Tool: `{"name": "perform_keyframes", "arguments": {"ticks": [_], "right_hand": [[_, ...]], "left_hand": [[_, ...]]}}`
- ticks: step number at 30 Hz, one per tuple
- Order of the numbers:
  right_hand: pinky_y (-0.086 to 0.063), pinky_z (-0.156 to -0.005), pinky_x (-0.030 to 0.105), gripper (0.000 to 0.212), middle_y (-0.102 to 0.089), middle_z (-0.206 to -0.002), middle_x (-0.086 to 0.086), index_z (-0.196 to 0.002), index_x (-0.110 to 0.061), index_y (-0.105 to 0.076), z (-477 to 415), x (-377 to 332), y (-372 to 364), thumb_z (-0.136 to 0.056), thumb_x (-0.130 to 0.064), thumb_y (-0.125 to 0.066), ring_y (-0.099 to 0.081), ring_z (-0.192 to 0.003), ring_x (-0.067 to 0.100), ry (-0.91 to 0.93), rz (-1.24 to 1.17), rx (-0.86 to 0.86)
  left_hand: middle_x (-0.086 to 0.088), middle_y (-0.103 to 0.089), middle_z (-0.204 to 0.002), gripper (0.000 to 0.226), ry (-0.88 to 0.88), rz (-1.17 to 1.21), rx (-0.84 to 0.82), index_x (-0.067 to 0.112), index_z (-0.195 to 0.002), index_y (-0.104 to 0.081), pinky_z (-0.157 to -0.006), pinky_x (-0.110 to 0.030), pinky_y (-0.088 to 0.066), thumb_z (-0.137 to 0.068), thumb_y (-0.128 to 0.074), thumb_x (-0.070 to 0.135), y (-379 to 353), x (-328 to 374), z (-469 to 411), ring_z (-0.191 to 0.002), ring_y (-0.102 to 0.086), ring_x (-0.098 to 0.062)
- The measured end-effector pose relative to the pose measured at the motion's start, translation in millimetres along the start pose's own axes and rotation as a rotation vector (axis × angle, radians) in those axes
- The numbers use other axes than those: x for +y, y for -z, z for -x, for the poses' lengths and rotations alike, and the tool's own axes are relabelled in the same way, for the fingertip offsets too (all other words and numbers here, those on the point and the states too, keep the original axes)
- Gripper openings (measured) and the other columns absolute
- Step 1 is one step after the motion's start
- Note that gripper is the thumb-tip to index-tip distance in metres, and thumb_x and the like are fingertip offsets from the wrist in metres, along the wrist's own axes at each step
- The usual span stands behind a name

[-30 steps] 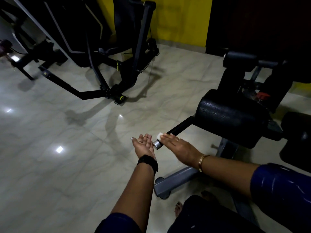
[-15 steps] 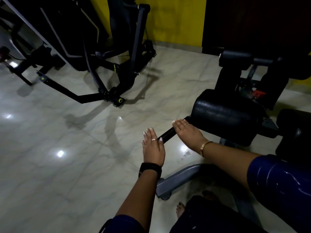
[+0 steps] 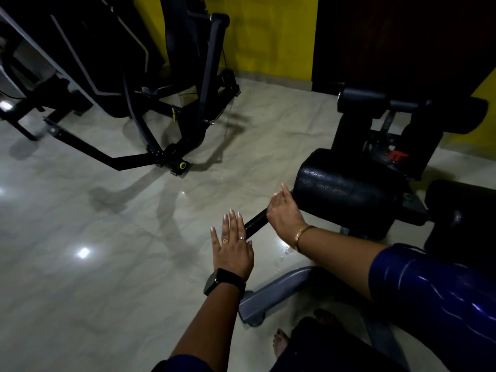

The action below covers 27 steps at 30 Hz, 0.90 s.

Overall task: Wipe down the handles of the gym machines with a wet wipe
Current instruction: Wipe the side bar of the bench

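1. Fingers (image 3: 280, 196) of the right hand (image 3: 285, 214) curl over the black handle (image 3: 256, 223), right of the frame's centre; no wet wipe shows, so whether the palm hides one cannot be told.
2. The handle's long axis runs lower left to upper right, ending at the black pad (image 3: 349, 194) just beside those fingertips.
3. The left hand (image 3: 233, 251), fingers straight and together, lies flat over the handle's free end; contact is unclear.
4. Bare bar shows only between the hands; open floor (image 3: 107, 237) spreads to the left.
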State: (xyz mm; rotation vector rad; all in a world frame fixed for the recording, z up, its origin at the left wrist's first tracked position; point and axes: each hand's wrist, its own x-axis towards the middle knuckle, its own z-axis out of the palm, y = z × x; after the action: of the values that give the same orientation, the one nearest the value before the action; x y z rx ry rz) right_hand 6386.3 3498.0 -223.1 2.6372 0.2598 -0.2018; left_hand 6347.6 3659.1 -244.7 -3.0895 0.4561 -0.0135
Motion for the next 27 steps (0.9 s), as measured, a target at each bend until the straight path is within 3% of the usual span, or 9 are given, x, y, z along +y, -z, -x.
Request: {"name": "perform_keyframes", "arguments": {"ticks": [4, 9, 11, 13, 17, 19, 21, 24, 27], "right_hand": [[0.004, -0.114, 0.055, 0.042, -0.048, -0.136, 0.030, -0.135, 0.011, -0.042, -10, 1, -3, -0.100, -0.010, -0.033, -0.045, -0.129, 0.039, -0.076, -0.016, -0.056], [-0.012, -0.117, 0.051, 0.047, -0.045, -0.138, 0.033, -0.140, 0.013, -0.032, 2, -32, 11, -0.099, -0.011, -0.034, -0.041, -0.132, 0.042, -0.024, -0.172, 0.012], [-0.024, -0.113, 0.051, 0.046, -0.055, -0.129, 0.030, -0.134, 0.006, -0.048, 8, -31, 6, -0.094, -0.012, -0.031, -0.053, -0.123, 0.038, 0.011, -0.199, 0.044], [-0.039, -0.105, 0.050, 0.051, -0.070, -0.104, 0.021, -0.113, 0.001, -0.068, 6, -20, -7, -0.083, -0.010, -0.029, -0.067, -0.099, 0.031, 0.006, -0.205, 0.120], [-0.041, -0.105, 0.044, 0.039, -0.072, -0.095, 0.016, -0.104, 0.002, -0.071, 1, 1, -28, -0.074, -0.010, -0.048, -0.069, -0.087, 0.028, -0.055, -0.222, 0.201], [-0.046, -0.099, 0.043, 0.040, -0.071, -0.095, 0.019, -0.099, 0.001, -0.072, 1, -8, -19, -0.075, -0.008, -0.041, -0.070, -0.083, 0.031, -0.078, -0.308, 0.293], [-0.049, -0.094, 0.045, 0.036, -0.071, -0.099, 0.021, -0.101, 0.000, -0.071, 11, -31, -9, -0.076, -0.004, -0.046, -0.070, -0.086, 0.032, -0.038, -0.414, 0.417], [-0.048, -0.098, 0.048, 0.041, -0.065, -0.121, 0.018, -0.119, 0.001, -0.064, 44, -71, -7, -0.080, 0.001, -0.052, -0.063, -0.112, 0.028, 0.218, -0.651, 0.655], [-0.040, -0.108, 0.046, 0.046, -0.056, -0.136, 0.011, -0.134, -0.005, -0.054, 64, -75, -16, -0.092, 0.002, -0.037, -0.050, -0.130, 0.024, 0.377, -0.669, 0.684]], "left_hand": [[-0.017, -0.039, -0.151, 0.069, -0.017, -0.022, 0.001, 0.005, -0.146, -0.026, -0.114, -0.049, -0.001, -0.084, -0.037, 0.032, -4, -4, 0, -0.140, -0.026, -0.027], [-0.021, -0.041, -0.149, 0.083, 0.005, 0.017, 0.004, 0.004, -0.146, -0.025, -0.115, -0.047, 0.000, -0.077, -0.066, 0.025, -1, 0, 0, -0.138, -0.040, -0.033], [-0.023, -0.043, -0.146, 0.074, 0.009, 0.027, -0.013, 0.004, -0.144, -0.028, -0.113, -0.049, -0.008, -0.081, -0.056, 0.027, 0, 2, -1, -0.134, -0.045, -0.035], [-0.024, -0.048, -0.142, 0.063, 0.020, 0.054, 0.007, 0.002, -0.141, -0.036, -0.108, -0.051, -0.018, -0.085, -0.039, 0.030, -3, 2, -2, -0.130, -0.050, -0.037], [-0.025, -0.048, -0.142, 0.064, 0.079, 0.188, -0.057, -0.003, -0.136, -0.050, -0.110, -0.050, -0.027, -0.100, -0.022, 0.041, -6, 6, -2, -0.131, -0.047, -0.038], [-0.022, -0.030, -0.154, 0.082, 0.108, 0.429, -0.054, -0.003, -0.146, -0.035, -0.118, -0.041, -0.015, -0.099, -0.002, 0.056, -3, 5, -2, -0.145, -0.026, -0.034], [-0.011, -0.015, -0.161, 0.068, 0.327, 0.886, -0.039, 0.006, -0.153, -0.022, -0.117, -0.026, -0.006, -0.103, -0.013, 0.051, 10, 6, -6, -0.150, -0.010, -0.021], [-0.006, -0.044, -0.147, 0.048, 0.981, 1.726, -0.003, 0.009, -0.149, -0.036, -0.107, -0.026, -0.029, -0.106, -0.033, 0.031, 31, 7, -16, -0.138, -0.037, -0.021], [-0.013, -0.050, -0.141, 0.054, 1.161, 2.021, 0.014, 0.008, -0.145, -0.040, -0.105, -0.034, -0.035, -0.105, -0.027, 0.042, 34, -3, -19, -0.133, -0.044, -0.027]]}}
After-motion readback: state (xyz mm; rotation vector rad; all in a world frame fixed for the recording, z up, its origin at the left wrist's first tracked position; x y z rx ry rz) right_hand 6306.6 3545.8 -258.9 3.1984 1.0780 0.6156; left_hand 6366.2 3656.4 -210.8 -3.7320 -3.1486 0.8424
